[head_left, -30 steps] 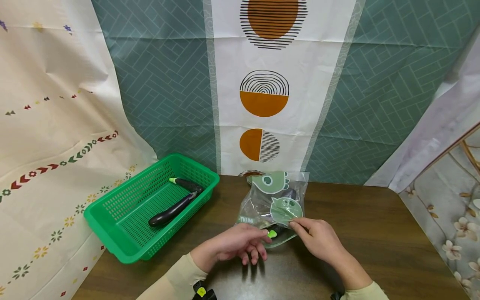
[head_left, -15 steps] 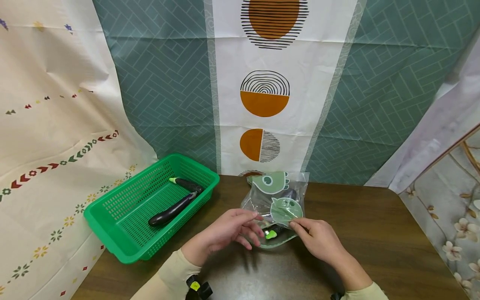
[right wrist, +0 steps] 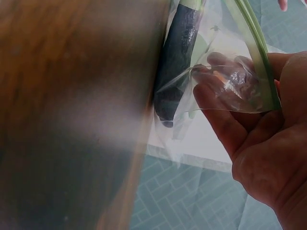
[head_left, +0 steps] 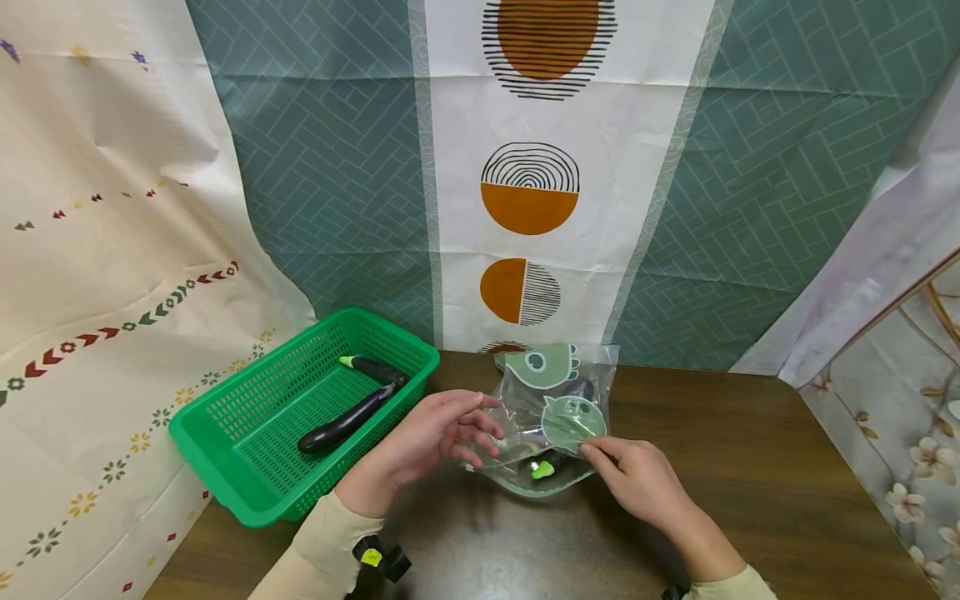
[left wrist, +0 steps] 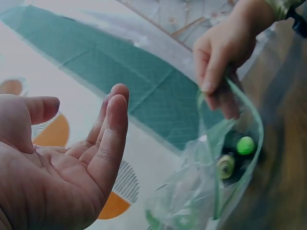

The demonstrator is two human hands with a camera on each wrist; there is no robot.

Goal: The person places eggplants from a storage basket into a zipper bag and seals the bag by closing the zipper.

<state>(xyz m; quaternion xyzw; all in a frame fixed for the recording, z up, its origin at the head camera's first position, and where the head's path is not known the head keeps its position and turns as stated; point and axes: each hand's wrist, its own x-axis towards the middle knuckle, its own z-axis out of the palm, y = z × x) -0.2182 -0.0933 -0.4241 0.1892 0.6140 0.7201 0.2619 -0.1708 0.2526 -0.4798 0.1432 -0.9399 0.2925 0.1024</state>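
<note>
A clear zip bag [head_left: 551, 371] with green cartoon prints stands on the table, its mouth held apart on the near side. My right hand [head_left: 637, 483] pinches the bag's rim between thumb and fingers. Inside lies a dark eggplant [right wrist: 177, 67] with a bright green tip; the left wrist view also shows a second, paler stem end [left wrist: 225, 166]. My left hand [head_left: 442, 433] hovers between bag and basket, fingers spread and loosely bent, holding nothing. Two dark eggplants lie in the green basket: a long one [head_left: 345, 423] and one with a green tip [head_left: 378, 369].
The green plastic basket [head_left: 213, 471] stands at the left of the brown wooden table [head_left: 750, 467]. A patterned cloth [head_left: 525, 117] hangs behind the table, and a cream cloth [head_left: 112, 250] borders the left side.
My left hand has moved left and slightly up, away from the bag's mouth toward the basket. The bag's left rim shows more now. My right hand has stayed at the rim.
</note>
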